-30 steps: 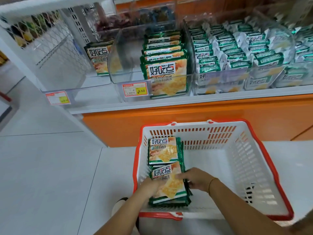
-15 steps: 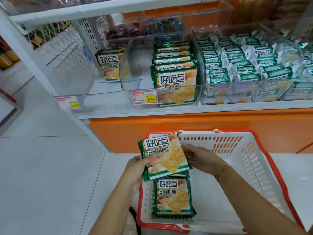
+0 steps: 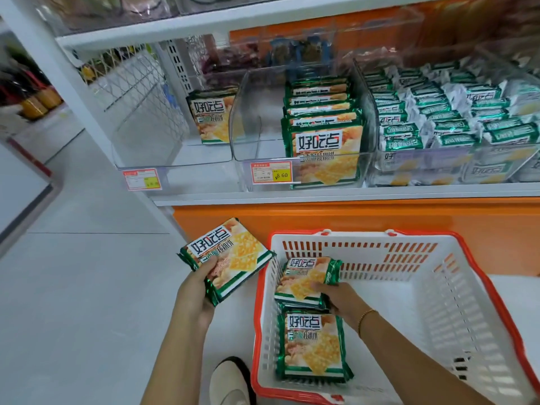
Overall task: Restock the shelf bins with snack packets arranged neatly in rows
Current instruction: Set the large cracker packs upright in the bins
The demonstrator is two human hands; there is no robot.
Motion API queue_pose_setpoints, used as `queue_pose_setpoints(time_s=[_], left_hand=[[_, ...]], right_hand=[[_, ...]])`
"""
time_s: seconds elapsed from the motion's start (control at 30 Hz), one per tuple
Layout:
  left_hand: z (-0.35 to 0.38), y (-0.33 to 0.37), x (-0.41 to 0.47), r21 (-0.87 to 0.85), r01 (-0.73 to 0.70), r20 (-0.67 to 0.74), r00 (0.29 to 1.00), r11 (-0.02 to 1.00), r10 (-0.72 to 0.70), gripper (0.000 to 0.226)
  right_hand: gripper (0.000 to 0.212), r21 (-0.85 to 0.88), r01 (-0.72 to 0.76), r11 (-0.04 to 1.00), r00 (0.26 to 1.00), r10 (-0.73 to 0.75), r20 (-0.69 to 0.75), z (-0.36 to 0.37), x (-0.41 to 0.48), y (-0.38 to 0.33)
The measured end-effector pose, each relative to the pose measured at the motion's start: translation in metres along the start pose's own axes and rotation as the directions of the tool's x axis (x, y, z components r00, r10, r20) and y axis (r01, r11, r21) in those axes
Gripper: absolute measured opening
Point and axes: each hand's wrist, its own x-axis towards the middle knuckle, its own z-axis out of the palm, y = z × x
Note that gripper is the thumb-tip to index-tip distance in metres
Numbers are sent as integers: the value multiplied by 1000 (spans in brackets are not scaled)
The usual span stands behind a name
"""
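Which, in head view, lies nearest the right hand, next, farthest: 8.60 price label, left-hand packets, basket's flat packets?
1. Flat packets, in the basket beside the right hand.
2. Left-hand packets, outside the basket's left.
3. 8.60 price label, up on the shelf.

Bright even light, soft shadows; wide-angle bending at edges, top corners blurred.

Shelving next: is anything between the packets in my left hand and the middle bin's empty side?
Nothing visible does. Open air lies between the packets in the left hand and the middle bin; only its clear front wall needs clearing.
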Motion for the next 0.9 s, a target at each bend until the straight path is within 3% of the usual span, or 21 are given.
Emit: queue_pose_setpoints(time_s=[0.13,0.23,0.33,0.43,0.57,0.63,0.77,0.9], left_hand=[[-7,2,-1,20,-16,-15,1000,1000,16,24],[-7,7,-4,28,-45,-25,999,999,46,21],[0,11,-7,78,-80,12,997,994,79,20],[15,13,-18,134,-81,158,986,988,60,23],[37,16,-35,217,-69,336,942,974,-8,44],[44,18,-40,224,-90,356,934,970,5,47],[55,23,-49,207,-105,370,929,973,22,49],[68,48,-68,319,-203,512,859,926,12,57]], right_hand=[[25,-31,-5,999,1000,6,9,-11,-3,-17],[32,47,55,997,978,-63,198,-37,-21,-49],[42,132,160,978,857,-204,473,-60,-47,-82],[52,136,260,956,733,-287,617,-60,-74,-101],[47,84,402,912,729,-374,573,-46,-99,-116],[50,37,461,887,766,-419,488,-46,-109,-121],[52,48,509,860,771,-480,418,-41,-127,-128],[49,-2,570,822,758,-525,386,-26,-144,-141]])
